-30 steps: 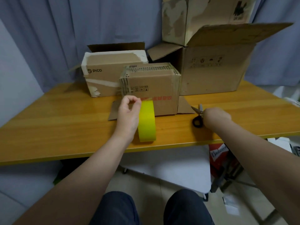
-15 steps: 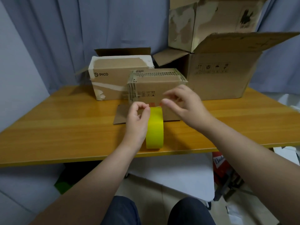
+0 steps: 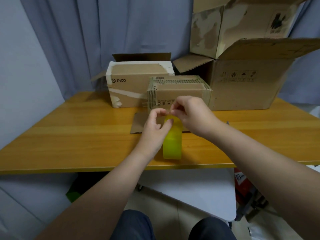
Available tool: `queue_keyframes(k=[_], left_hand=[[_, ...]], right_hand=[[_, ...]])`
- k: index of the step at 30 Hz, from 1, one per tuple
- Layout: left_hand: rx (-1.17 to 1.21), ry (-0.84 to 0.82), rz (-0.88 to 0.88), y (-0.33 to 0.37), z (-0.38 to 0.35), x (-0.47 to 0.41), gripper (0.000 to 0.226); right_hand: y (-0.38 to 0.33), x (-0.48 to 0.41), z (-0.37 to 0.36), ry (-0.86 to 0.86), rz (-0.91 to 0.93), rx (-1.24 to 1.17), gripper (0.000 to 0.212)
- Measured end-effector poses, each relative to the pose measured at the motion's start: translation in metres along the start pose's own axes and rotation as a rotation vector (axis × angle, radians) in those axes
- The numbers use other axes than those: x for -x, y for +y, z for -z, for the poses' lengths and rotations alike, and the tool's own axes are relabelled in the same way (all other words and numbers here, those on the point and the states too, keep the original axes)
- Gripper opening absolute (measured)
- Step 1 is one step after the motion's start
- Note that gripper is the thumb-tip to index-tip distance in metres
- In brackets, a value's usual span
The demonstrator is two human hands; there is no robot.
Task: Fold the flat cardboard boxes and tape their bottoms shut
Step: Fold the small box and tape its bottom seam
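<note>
You have one yellow tape roll (image 3: 172, 144) standing on its edge in the middle of the frame, on the tabletop (image 3: 69, 135) near its front edge. Your left hand (image 3: 155, 129) holds the roll from its left side: the grip is curled, with the thumb on the top of the roll. Your right hand (image 3: 192, 116) comes from the right, and its grip is pressed together at the top of the roll, pinching there; the tape end itself is too thin to see. Behind the hands you can count four cardboard boxes. One small box (image 3: 180, 90) stands just behind the roll, with one flap (image 3: 138, 123) lying flat on the tabletop to the left. One PICO box (image 3: 135, 84) with white tape is behind it, at the left. One large box (image 3: 242, 87) with open flaps is at the right, and one more box (image 3: 225, 28) shows above it in the upper right of the frame.
</note>
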State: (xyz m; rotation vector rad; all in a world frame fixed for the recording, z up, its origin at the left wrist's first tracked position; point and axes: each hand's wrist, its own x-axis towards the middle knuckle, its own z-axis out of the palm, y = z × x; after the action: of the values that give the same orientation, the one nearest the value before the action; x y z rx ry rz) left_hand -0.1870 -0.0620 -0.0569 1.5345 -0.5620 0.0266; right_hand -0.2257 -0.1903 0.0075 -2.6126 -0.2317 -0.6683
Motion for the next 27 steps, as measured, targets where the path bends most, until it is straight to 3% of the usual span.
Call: queue_keyframes(k=[4,7,11,13,20,27], left_hand=[[-0.014,-0.046,0.049,0.002,-0.002,0.001,0.004],[-0.015,-0.013,0.064,0.001,-0.005,0.002,0.006],[0.021,-0.012,0.058,-0.001,-0.003,0.003,0.008],[0.046,-0.018,0.053,-0.002,-0.003,0.003,0.012],[0.002,0.051,0.027,-0.002,-0.006,0.007,0.009],[-0.324,0.124,-0.237,0.009,0.033,0.006,0.014]], right_hand=[[0.007,-0.004,0.006,-0.041,-0.060,-0.086,0.008],[0.008,-0.002,0.009,0.011,-0.080,-0.258,0.034],[0.010,0.002,0.009,-0.091,0.036,-0.220,0.015],[0.010,0.003,0.009,-0.145,0.032,-0.222,0.017],[0.009,0.000,0.004,-0.036,0.053,0.005,0.013],[0.010,-0.008,-0.009,0.023,0.061,0.049,0.017]])
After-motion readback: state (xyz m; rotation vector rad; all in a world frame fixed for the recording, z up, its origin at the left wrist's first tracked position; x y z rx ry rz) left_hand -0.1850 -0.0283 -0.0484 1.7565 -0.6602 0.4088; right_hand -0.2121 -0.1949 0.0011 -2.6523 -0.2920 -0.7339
